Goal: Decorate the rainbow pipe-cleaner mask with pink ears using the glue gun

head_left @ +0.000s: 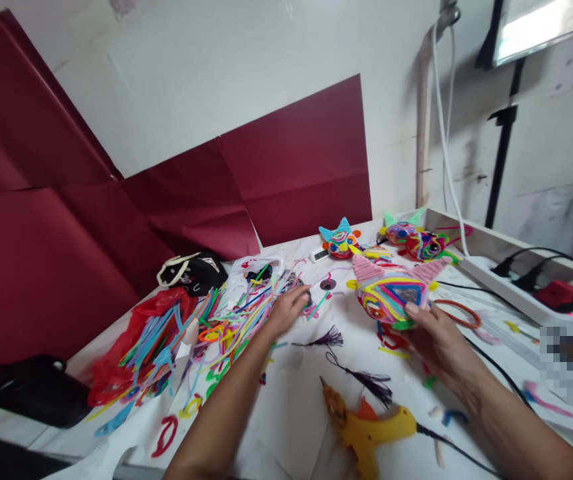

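My right hand (431, 327) grips a pipe-cleaner animal head (391, 287) from below, thumb on its front. The head has pink ears, yellow side tufts and colourful loops around a blue-grey triangle. My left hand (289, 310) reaches out over the table, its fingers stretched beside a small dark bundle (307, 300) that it partly covers; whether they touch is unclear. Close by on the right lies a dark round disc (327, 284). Two dark purple tassels (323, 339) lie between my arms. Nearer to me is a yellow glue gun (366, 430), its nozzle pointing away.
Loose pipe cleaners (251, 313) spread left of centre, beside a red plastic bag (116, 363) and a black pouch (199, 273). Finished heads, one blue-eared (341, 239), stand at the back right. A power strip (521, 287) runs along the right edge; the glue gun's cord (456, 450) passes under my right arm.
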Tool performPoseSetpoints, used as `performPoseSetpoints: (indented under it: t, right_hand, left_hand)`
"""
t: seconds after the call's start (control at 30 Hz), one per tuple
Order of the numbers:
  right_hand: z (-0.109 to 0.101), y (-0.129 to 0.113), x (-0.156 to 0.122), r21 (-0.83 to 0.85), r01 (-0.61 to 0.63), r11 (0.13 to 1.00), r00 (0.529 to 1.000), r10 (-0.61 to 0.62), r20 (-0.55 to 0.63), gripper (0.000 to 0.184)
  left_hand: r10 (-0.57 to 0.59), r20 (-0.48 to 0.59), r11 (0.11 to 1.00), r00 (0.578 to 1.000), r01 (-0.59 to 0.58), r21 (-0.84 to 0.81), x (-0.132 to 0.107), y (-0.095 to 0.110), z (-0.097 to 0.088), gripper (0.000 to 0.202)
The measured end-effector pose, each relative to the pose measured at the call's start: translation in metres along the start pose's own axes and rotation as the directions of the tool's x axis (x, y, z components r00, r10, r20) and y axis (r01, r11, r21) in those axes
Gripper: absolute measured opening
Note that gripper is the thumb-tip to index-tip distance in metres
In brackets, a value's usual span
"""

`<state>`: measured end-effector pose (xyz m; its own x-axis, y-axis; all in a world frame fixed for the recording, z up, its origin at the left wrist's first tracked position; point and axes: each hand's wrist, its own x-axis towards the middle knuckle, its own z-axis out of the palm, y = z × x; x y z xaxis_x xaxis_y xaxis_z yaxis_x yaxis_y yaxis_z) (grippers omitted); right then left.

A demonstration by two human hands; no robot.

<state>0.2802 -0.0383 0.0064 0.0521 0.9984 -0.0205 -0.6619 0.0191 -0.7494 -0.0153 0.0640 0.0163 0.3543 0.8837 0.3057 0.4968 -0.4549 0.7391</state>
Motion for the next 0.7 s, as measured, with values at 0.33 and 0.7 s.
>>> performPoseSetpoints:
  t: [0.33, 0.7]
  right_hand:
    - [0.0, 0.001, -0.001, 0.019, 0.02, 1.0, 1.0, -0.02, -0.008, 0.063]
    - [-0.004, 0.001, 0.002, -0.108, 0.032, 0.994, 0.996, -0.041, -0.077, 0.054]
  left_hand:
    - [-0.217, -0.114, 0.773, 0.97, 0.099, -0.627, -0.023, 0.003, 0.025, 0.074]
    - [-0.293, -0.098, 0.658, 0.951, 0.126, -0.742, -0.045, -0.025, 0.036, 0.08]
